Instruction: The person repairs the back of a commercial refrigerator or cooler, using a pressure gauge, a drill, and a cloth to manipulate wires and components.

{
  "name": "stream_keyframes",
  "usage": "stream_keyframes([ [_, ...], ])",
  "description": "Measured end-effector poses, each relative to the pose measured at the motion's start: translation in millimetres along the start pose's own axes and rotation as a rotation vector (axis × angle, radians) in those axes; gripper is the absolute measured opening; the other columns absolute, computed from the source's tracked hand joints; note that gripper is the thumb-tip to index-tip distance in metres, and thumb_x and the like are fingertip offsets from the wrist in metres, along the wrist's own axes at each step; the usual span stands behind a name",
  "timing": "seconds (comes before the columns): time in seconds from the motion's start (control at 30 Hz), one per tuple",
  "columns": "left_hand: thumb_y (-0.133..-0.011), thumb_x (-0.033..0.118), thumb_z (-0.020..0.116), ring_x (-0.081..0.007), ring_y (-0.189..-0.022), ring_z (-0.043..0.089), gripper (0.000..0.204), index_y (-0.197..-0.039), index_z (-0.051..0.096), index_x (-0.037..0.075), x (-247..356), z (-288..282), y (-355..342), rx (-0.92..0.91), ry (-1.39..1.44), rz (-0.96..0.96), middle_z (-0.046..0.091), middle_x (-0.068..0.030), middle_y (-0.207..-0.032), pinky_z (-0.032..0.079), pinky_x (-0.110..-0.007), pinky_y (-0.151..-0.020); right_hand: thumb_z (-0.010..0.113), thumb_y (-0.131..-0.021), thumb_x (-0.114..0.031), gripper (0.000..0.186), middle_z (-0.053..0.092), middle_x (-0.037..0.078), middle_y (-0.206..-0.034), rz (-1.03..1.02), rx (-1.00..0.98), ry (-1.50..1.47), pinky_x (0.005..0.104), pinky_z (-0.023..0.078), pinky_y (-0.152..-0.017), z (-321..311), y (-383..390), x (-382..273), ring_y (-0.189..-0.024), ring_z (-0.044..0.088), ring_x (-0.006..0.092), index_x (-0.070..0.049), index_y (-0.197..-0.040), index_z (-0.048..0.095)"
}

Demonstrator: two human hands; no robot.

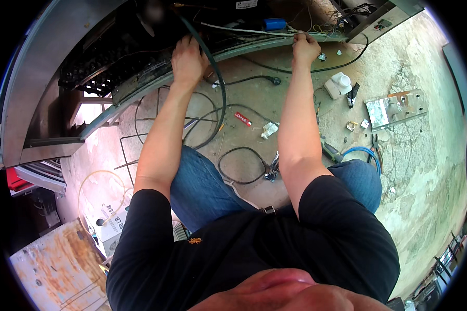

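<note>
My left hand rests over the metal front rail of an opened appliance, fingers stretched toward its dark interior. Its fingertips are partly lost in shadow, and I see nothing held there. A thick dark hose loops down beside that hand. At the rail's right part, my right hand is closed in a pinch on a thin white cable, which runs left along the rail. Behind the rail, left of my right hand, lies a blue cylinder.
Loose wires bunch at the far right inside the appliance. On the floor are a black plug, a white bottle, a metal plate, pliers, a blue cable coil and a red packet. A carton stands lower left.
</note>
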State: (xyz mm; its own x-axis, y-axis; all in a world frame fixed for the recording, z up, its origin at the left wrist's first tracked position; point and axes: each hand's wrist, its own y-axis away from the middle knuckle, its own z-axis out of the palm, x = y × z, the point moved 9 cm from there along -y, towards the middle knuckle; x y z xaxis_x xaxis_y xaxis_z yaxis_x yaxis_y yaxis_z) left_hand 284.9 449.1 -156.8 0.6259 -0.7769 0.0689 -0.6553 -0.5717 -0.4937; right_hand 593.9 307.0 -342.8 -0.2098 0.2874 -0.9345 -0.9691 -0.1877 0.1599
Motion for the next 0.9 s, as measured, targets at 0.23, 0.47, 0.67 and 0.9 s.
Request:
stream_keyframes([
  [0.23, -0.086, 0.015, 0.07, -0.0371, -0.104, 0.063, 0.034, -0.117, 0.067, 0.005, -16, -6, -1, 0.013, -0.035, -0.036, 0.066, -0.015, -0.115, 0.055, -0.049, -0.087, 0.075, -0.087, -0.021, 0.022, 0.077, 0.015, -0.088, -0.376, -0.311, 0.367, 0.0385, 0.056, -0.08, 65, 60, -40, -0.082, 0.073, 0.0308, -0.003, -0.099, 0.078],
  [0.47, -0.09, 0.018, 0.065, -0.0364, -0.102, 0.066, 0.024, -0.111, 0.07, 0.009, -19, -12, 1, -0.031, -0.024, -0.061, 0.069, -0.0135, -0.104, 0.054, -0.048, -0.085, 0.076, -0.084, -0.018, 0.014, 0.07, 0.011, -0.098, -0.719, -0.641, 0.467, 0.0433, 0.053, -0.088, 134, 173, -58, -0.101, 0.065, 0.034, -0.01, -0.095, 0.078],
  [0.67, -0.09, 0.017, 0.064, -0.0363, -0.099, 0.069, 0.019, -0.104, 0.075, 0.01, -31, -17, 5, -0.013, 0.058, -0.082, 0.073, -0.0124, -0.103, 0.054, -0.048, -0.085, 0.074, -0.085, -0.011, 0.016, 0.069, 0.009, -0.104, -0.744, -0.701, 0.561, 0.0444, 0.053, -0.092, 141, 202, -50, -0.108, 0.062, 0.0328, -0.01, -0.1, 0.078],
  [0.9, -0.09, 0.017, 0.064, -0.0365, -0.1, 0.07, 0.021, -0.106, 0.076, 0.011, -38, -15, 8, -0.098, 0.062, -0.144, 0.075, -0.0124, -0.106, 0.055, -0.047, -0.085, 0.074, -0.086, -0.011, 0.019, 0.069, 0.007, -0.106, -0.768, -0.671, 0.66, 0.0431, 0.054, -0.092, 146, 199, -49, -0.107, 0.062, 0.0319, -0.012, -0.104, 0.079],
])
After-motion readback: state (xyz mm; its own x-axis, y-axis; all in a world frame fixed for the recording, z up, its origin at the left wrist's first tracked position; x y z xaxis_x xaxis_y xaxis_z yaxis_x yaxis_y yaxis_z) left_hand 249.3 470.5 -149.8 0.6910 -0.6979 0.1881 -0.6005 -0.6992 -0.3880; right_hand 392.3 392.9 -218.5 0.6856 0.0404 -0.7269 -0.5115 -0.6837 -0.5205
